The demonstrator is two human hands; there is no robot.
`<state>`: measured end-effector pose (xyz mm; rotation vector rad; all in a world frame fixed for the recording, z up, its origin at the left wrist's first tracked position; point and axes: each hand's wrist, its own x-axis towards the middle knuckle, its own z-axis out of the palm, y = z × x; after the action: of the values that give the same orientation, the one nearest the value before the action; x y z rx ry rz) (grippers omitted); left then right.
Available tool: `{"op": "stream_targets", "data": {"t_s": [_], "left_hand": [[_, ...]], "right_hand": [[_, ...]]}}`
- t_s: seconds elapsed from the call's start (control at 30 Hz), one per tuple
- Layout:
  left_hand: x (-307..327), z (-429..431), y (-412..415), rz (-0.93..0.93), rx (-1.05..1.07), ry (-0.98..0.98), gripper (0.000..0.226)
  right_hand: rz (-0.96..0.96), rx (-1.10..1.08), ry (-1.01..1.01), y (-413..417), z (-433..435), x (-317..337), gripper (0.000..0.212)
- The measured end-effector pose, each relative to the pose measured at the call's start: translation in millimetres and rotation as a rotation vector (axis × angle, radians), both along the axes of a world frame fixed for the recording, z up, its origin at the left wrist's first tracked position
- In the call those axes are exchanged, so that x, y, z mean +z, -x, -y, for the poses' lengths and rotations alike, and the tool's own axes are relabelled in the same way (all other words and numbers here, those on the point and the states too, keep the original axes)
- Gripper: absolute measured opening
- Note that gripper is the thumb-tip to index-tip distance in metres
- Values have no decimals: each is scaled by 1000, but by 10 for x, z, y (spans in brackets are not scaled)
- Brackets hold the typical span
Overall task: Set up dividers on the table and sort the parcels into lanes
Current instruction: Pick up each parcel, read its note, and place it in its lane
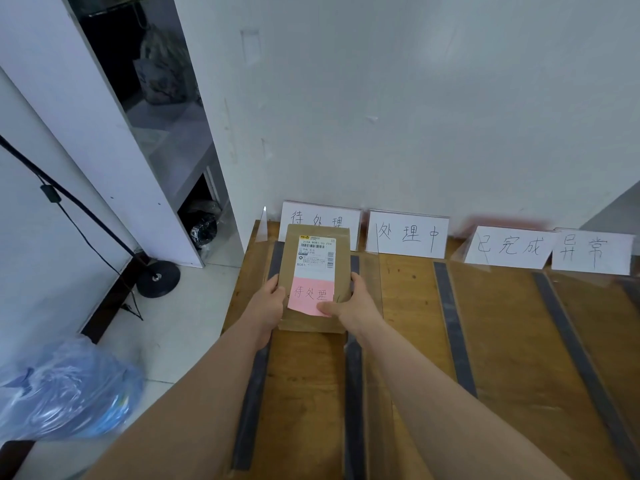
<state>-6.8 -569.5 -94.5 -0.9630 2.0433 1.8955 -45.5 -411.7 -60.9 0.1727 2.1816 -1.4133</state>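
Because the pink note (310, 295) on the parcel (316, 278) carries the same 3 characters as the leftmost sign (318, 216) of the 4 against the wall (415, 116), the parcel sits in the leftmost lane of the table (408, 323), between 2 dividers (353, 393) with dark bases. Both hands clasp it, probably to keep it square to the lane. The left hand (268, 303) wraps the left edge with its thumb on top. The right hand (349, 304) curls round the right edge with its thumb pressing the note's lower corner. Whether the parcel rests on the wood or hangs just above it, I cannot tell. Its long axis runs along the lane, away from the person. The shipping label (316, 252) lies at the wall end and the note at the near end, with the writing upright to the person, so it stays readable.
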Motion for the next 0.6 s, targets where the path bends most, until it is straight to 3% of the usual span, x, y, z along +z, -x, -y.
{"op": "stream_targets", "data": {"t_s": [0.27,0.4,0.5,0.6], "left_hand": [[62,-54,-3,-17,-6,123,47],[128,-36,15,-51,-25,259,50],[280,-50,54,-134,-91,397,41],[548,-119,62,-220,-190,551,32]], "right_hand": [[-9,-2,-52,-9,3,47,88],[-135,44,-134,6,11,144,75],[-267,94,-186,1,14,269,58],[-397,151,-279,-13,-47,461,55]]}}
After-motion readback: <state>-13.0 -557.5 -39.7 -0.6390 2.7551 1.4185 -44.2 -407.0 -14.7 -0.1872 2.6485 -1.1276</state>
